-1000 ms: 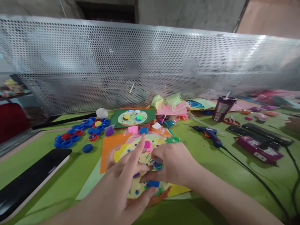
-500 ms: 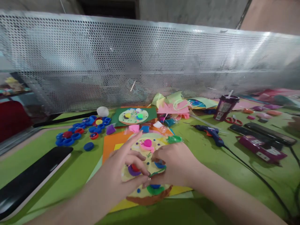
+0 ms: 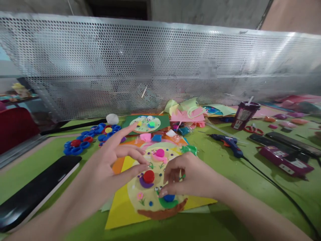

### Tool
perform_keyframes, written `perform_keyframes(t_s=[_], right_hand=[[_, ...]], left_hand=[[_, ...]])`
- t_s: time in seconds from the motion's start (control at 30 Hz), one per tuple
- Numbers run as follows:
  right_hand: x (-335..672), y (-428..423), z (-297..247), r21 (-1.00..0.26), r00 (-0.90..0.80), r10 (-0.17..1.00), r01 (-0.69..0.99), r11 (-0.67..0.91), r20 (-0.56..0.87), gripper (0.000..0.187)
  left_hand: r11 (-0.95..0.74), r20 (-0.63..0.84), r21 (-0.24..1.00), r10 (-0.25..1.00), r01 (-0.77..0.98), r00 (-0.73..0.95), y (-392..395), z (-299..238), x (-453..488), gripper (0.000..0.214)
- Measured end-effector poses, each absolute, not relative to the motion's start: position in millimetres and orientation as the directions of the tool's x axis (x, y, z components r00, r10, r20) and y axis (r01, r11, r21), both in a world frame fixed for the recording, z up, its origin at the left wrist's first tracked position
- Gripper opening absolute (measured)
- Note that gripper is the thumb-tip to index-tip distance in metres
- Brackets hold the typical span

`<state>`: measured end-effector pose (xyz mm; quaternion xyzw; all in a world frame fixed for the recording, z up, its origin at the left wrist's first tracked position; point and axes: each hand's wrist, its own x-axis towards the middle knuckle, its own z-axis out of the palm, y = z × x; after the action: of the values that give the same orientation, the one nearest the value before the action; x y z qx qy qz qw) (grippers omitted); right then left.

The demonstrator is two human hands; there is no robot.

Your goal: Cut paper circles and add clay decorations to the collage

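A round pale-yellow clay plaque (image 3: 135,197) lies on yellow and orange sheets, with a brown clay strip along its near edge. Clay snails decorate it: a pink one (image 3: 159,154), a purple one with a red shell (image 3: 148,176), and a green one with a blue shell (image 3: 173,202). My left hand (image 3: 117,164) hovers over its left side, thumb and a fingertip pinched, index stretched out; whatever the pinch holds is too small to tell. Curled above the green snail, my right hand (image 3: 189,175) has a thin green clay strand (image 3: 184,176) showing between its fingers.
Behind lies a second decorated disc (image 3: 156,126) on green card. Blue bottle caps (image 3: 72,149) and a phone (image 3: 37,187) are at left. A glue gun (image 3: 228,144), its cord, scissors (image 3: 253,129), a cup (image 3: 244,115) and a purple packet (image 3: 286,160) occupy the right.
My hands have drawn apart: the left moved up and left, uncovering the red-shelled snail and a pink flower. The green strand stretched between them now shows only at my right hand.
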<state>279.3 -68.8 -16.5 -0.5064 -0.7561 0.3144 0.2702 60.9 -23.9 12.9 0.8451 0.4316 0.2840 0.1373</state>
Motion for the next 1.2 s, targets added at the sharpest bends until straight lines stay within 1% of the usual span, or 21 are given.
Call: perform_keyframes(t_s=[0.07, 0.13, 0.2, 0.3, 0.37, 0.43, 0.47, 0.53, 0.6, 0.73, 0.8, 0.93, 1.13, 1.2], right_hand=[[279, -68, -16, -0.789, -0.344, 0.937, 0.557, 0.26, 0.066, 0.026], [280, -68, -16, -0.842, -0.354, 0.934, 0.486, 0.234, 0.055, 0.025], [281, -68, -16, -0.92, -0.399, 0.916, 0.343, 0.187, 0.038, 0.029], [282, -67, -19, -0.998, -0.567, 0.823, 0.059, 0.029, -0.009, 0.048], [279, -66, -24, -0.991, -0.676, 0.736, -0.076, -0.109, -0.029, 0.06], [273, -64, -31, -0.955, -0.744, 0.668, -0.187, -0.231, -0.016, 0.073], [270, -63, -35, -0.926, -0.766, 0.643, -0.241, -0.291, -0.002, 0.079], [262, -63, -42, -0.862, -0.789, 0.614, -0.327, -0.387, 0.024, 0.091], [257, -64, -46, -0.811, -0.807, 0.589, -0.363, -0.458, 0.028, 0.099], [253, -66, -41, -0.727, -0.812, 0.583, -0.407, -0.552, 0.012, 0.106], [254, -66, -37, -0.691, -0.803, 0.595, -0.425, -0.585, -0.01, 0.106], [256, -65, -34, -0.66, -0.797, 0.602, -0.43, -0.616, -0.042, 0.104], [258, -61, -40, -0.659, -0.785, 0.619, -0.462, -0.594, -0.008, 0.1], [259, -60, -41, -0.649, -0.78, 0.626, -0.47, -0.598, -0.011, 0.1]], left_hand=[[-0.553, 0.366, 0.532, 0.833, 0.641, 0.414, -20, 14, 57, 0.032], [-0.544, 0.368, 0.562, 0.839, 0.623, 0.401, -19, 15, 57, 0.032], [-0.563, 0.379, 0.54, 0.827, 0.626, 0.417, -21, 14, 61, 0.028], [-0.583, 0.372, 0.51, 0.813, 0.633, 0.448, -27, 11, 71, 0.026], [-0.583, 0.372, 0.54, 0.812, 0.607, 0.449, -32, 7, 79, 0.023], [-0.613, 0.416, 0.566, 0.79, 0.552, 0.45, -35, 2, 84, 0.022], [-0.643, 0.451, 0.563, 0.766, 0.52, 0.459, -37, -1, 86, 0.028], [-0.717, 0.531, 0.51, 0.697, 0.475, 0.482, -39, -8, 90, 0.048], [-0.792, 0.605, 0.394, 0.605, 0.467, 0.517, -41, -13, 92, 0.058], [-0.896, 0.699, 0.077, 0.362, 0.438, 0.617, -45, -21, 94, 0.061], [-0.906, 0.708, -0.012, 0.292, 0.424, 0.643, -46, -24, 93, 0.062], [-0.886, 0.682, -0.045, 0.311, 0.462, 0.662, -45, -24, 91, 0.06], [-0.877, 0.733, -0.048, 0.294, 0.478, 0.614, -41, -20, 93, 0.053], [-0.867, 0.732, -0.068, 0.292, 0.493, 0.615, -37, -20, 92, 0.051]])
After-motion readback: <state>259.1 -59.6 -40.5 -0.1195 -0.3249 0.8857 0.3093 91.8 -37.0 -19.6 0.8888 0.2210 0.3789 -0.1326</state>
